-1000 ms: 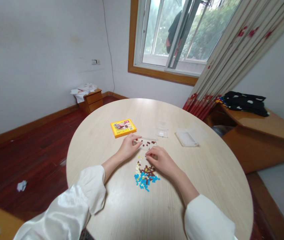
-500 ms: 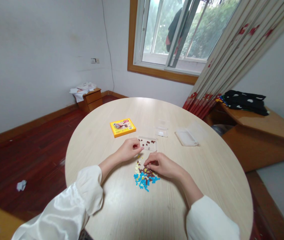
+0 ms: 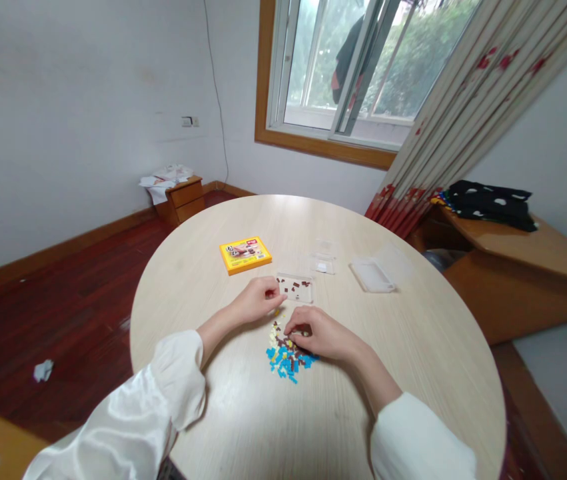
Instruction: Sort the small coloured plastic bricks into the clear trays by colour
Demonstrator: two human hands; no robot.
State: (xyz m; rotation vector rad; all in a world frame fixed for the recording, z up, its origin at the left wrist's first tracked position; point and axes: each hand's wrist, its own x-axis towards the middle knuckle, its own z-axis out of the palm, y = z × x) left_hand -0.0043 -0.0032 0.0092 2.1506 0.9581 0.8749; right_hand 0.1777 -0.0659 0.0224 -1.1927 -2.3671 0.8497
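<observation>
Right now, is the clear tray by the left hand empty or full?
Neither; the clear tray is sparsely filled: small brown bricks lie scattered inside.

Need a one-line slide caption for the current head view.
Right hand over a pile of small blue, brown and yellow pieces, left hand at a clear tray with scattered brown bits.

left sleeve (image 3: pixel 113 417): white, satiny, puffed | right sleeve (image 3: pixel 420 437): white | hands (image 3: pixel 257 299): bare, ungloved
</observation>
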